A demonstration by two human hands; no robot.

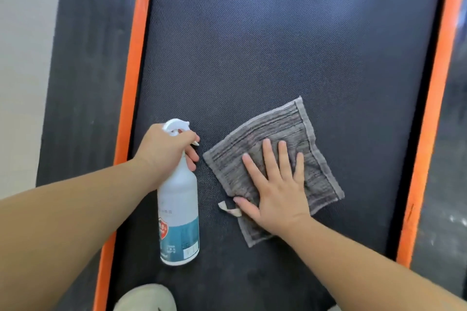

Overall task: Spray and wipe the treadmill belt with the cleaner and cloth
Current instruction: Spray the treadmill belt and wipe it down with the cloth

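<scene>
The dark textured treadmill belt [265, 45] fills the middle of the view between two orange edge strips. A grey ribbed cloth [275, 134] lies flat on the belt, right of centre. My right hand [275, 189] presses on it with fingers straight and spread. My left hand [166, 149] grips the neck and trigger of a white spray bottle [179, 209] with a teal label. The bottle hangs above the belt's left side, with its white nozzle pointing forward.
Orange strips [131, 78] [429, 108] border the belt, with dark side rails [86, 70] outside them. A pale floor [22, 58] lies at the far left. A light shoe [146, 298] shows at the bottom edge. A small loop tag [228, 208] sticks out from the cloth.
</scene>
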